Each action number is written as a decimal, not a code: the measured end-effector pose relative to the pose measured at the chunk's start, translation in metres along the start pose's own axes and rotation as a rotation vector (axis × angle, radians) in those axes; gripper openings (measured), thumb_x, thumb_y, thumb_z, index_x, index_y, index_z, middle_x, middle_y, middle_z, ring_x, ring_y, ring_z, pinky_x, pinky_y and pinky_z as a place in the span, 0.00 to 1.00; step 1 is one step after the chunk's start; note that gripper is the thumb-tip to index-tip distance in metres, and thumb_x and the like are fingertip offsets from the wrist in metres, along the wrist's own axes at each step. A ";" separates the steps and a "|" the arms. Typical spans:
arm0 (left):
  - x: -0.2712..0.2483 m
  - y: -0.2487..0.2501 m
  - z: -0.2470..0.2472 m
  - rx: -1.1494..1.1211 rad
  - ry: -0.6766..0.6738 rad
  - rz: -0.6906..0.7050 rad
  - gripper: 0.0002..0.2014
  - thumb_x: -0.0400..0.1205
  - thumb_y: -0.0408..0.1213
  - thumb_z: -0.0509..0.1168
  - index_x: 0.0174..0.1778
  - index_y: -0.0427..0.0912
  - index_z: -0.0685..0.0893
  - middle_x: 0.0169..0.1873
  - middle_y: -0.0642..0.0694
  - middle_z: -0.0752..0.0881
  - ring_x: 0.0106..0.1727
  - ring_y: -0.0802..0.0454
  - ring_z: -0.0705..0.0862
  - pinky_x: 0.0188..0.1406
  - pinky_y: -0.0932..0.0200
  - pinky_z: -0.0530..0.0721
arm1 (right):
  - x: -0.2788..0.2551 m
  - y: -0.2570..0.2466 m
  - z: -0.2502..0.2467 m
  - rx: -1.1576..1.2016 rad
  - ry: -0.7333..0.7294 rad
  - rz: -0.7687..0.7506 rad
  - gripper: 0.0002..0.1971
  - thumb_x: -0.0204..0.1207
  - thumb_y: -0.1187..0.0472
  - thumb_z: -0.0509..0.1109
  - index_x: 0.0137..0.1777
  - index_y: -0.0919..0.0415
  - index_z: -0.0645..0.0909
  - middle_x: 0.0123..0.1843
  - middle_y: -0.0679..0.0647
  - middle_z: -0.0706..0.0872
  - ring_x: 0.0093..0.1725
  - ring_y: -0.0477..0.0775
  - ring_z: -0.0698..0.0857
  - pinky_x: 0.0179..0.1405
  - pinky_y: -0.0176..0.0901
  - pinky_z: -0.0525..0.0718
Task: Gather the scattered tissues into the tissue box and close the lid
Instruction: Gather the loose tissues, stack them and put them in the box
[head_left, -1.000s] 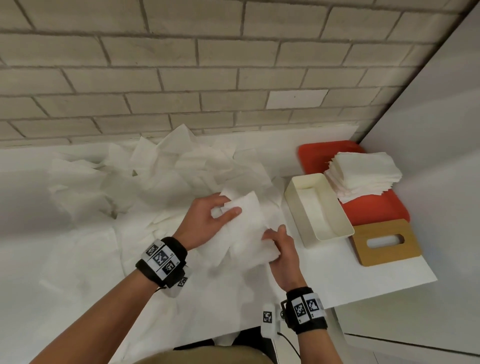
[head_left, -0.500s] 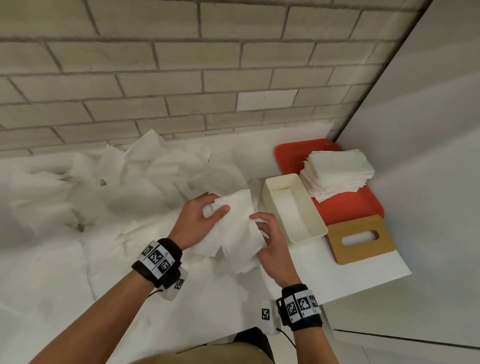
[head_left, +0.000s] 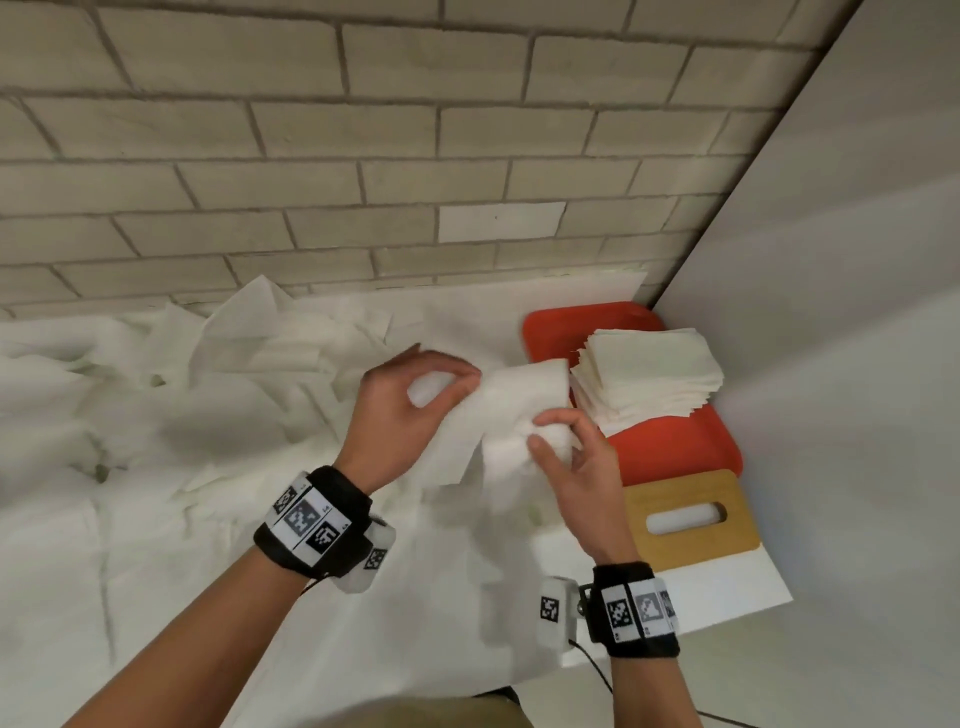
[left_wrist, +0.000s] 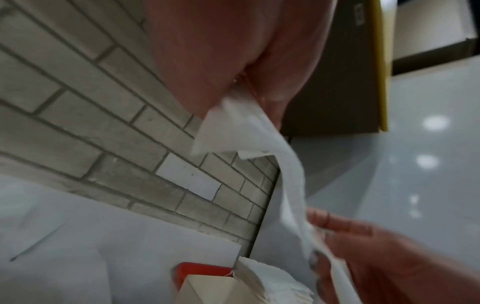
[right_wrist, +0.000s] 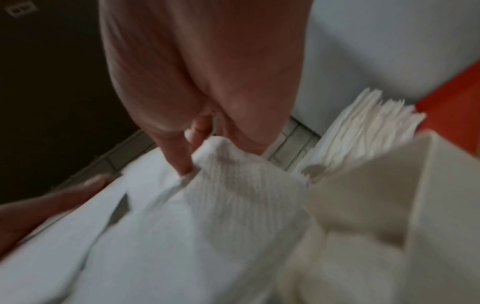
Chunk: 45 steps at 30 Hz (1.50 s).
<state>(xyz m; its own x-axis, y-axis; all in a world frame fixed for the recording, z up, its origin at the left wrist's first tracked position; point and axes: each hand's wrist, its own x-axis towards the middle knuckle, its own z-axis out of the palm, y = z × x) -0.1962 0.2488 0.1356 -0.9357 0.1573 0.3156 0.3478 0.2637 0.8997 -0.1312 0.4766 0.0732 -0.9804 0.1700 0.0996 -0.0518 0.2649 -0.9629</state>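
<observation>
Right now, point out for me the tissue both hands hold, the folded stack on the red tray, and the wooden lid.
held tissue (head_left: 519, 400), head view, upper middle of the sheet between the hands.
folded stack (head_left: 649, 374), head view, top sheet.
wooden lid (head_left: 691, 540), head view, bare wood below the slot.

Indoor corner: brick wall (head_left: 311, 156), white table (head_left: 727, 597), glossy floor (left_wrist: 428, 164).

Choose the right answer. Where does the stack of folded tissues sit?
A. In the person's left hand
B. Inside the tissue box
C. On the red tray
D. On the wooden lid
C: the stack of folded tissues rests on the red tray, beyond the wooden lid.
</observation>
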 end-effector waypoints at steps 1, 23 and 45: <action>0.004 -0.003 0.002 0.005 0.035 -0.020 0.03 0.85 0.36 0.77 0.52 0.48 0.95 0.52 0.63 0.94 0.61 0.61 0.90 0.81 0.43 0.78 | 0.010 0.006 -0.010 -0.094 -0.007 0.007 0.15 0.86 0.66 0.76 0.66 0.49 0.85 0.66 0.43 0.90 0.65 0.49 0.88 0.69 0.54 0.85; -0.020 -0.050 0.109 -0.190 -0.194 -0.212 0.36 0.86 0.33 0.75 0.87 0.63 0.71 0.83 0.65 0.73 0.85 0.62 0.72 0.85 0.50 0.73 | 0.018 0.020 -0.032 -0.075 0.023 0.026 0.16 0.90 0.53 0.73 0.73 0.40 0.74 0.64 0.45 0.89 0.54 0.45 0.90 0.53 0.38 0.85; -0.027 -0.192 -0.086 0.545 -0.099 -0.421 0.22 0.83 0.49 0.79 0.68 0.40 0.89 0.60 0.45 0.91 0.61 0.43 0.87 0.64 0.55 0.78 | 0.016 0.022 0.140 -0.545 -0.251 0.181 0.16 0.85 0.45 0.74 0.63 0.56 0.83 0.55 0.54 0.92 0.56 0.58 0.91 0.58 0.54 0.90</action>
<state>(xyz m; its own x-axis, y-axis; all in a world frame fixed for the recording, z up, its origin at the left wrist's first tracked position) -0.2421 0.1120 -0.0195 -0.9968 0.0157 -0.0788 -0.0396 0.7577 0.6514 -0.1745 0.3521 0.0183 -0.9828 0.0471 -0.1788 0.1588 0.7096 -0.6864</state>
